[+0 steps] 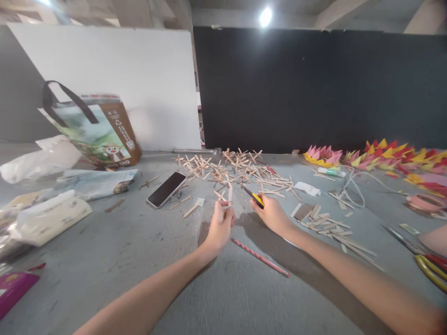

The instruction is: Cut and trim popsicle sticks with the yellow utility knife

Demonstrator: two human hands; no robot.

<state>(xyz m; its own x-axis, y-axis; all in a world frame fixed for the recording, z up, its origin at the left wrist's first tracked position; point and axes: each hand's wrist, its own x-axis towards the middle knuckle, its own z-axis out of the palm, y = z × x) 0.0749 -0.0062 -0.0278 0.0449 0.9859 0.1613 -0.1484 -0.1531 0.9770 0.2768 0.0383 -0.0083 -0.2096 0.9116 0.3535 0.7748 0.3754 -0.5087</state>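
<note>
Stick (230, 194) pinched by left hand (221, 223): one | yellow tool (257, 200) gripped by right hand (274, 215): one | pencil (260, 257): one

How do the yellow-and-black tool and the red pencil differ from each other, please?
The yellow-and-black tool is held in the right hand, while the red pencil lies loose on the grey tabletop. The tool pairs plain yellow with black, whereas the pencil has a patterned red surface. The tool is partly covered by the fingers, but the pencil shows along its whole length. Both look long and narrow.
</note>
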